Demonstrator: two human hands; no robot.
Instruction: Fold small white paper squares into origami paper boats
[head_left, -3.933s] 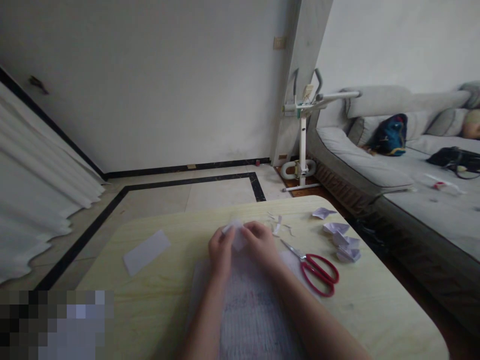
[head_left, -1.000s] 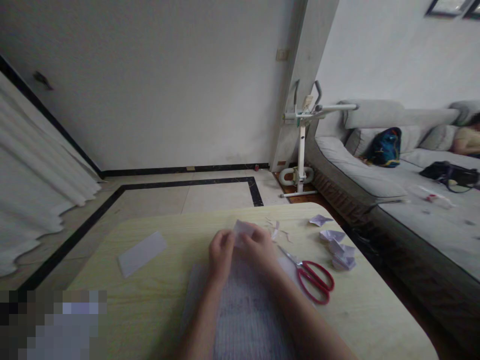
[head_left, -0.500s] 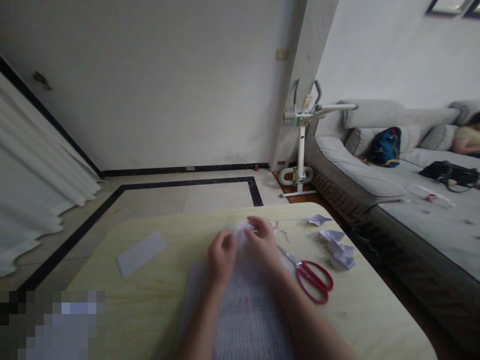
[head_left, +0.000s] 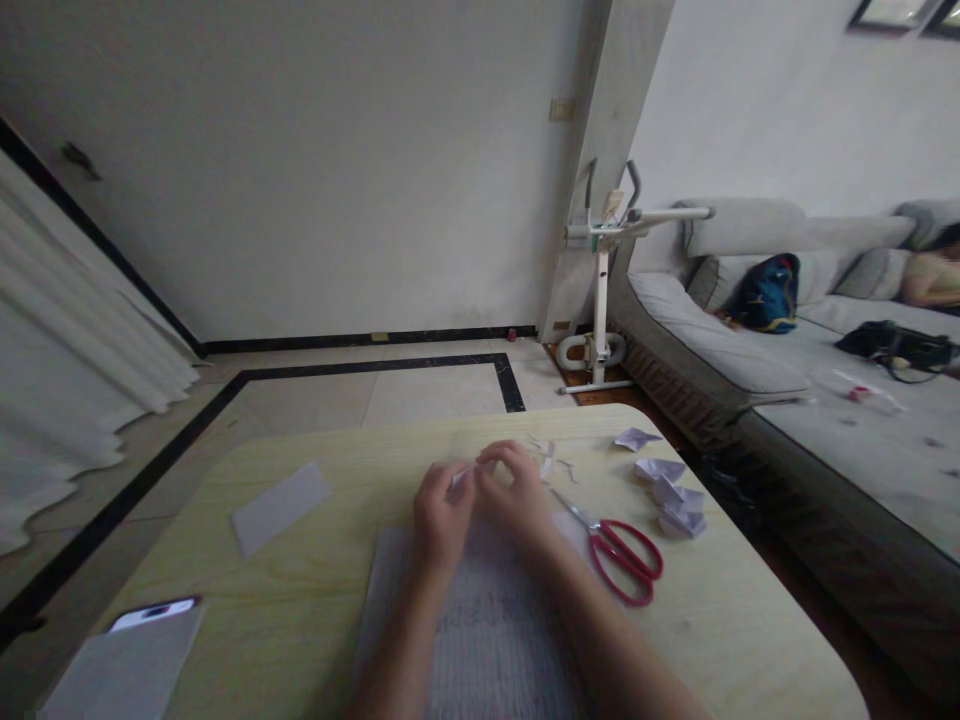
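Note:
My left hand [head_left: 442, 510] and my right hand [head_left: 514, 490] meet over the far end of a written sheet of paper [head_left: 495, 640]. Between their fingertips they pinch a small piece of white paper [head_left: 460, 478], mostly hidden behind the fingers. Red-handled scissors [head_left: 622, 560] lie just right of my right forearm, blades pointing up and left. Thin paper scraps [head_left: 549, 460] are scattered beyond my right hand. Several folded paper pieces [head_left: 679, 505] sit along the table's right side.
On the wooden table [head_left: 300, 620], a blank paper strip [head_left: 281, 507] lies at left. A phone [head_left: 154, 613] and a pale sheet [head_left: 120, 665] occupy the near left corner. A grey sofa [head_left: 757, 370], with a person at its far end, and a white exercise machine [head_left: 602, 290] stand beyond.
My right hand has turned and come closer to the left. The small paper between them, which showed upright before, is now mostly covered by the fingers.

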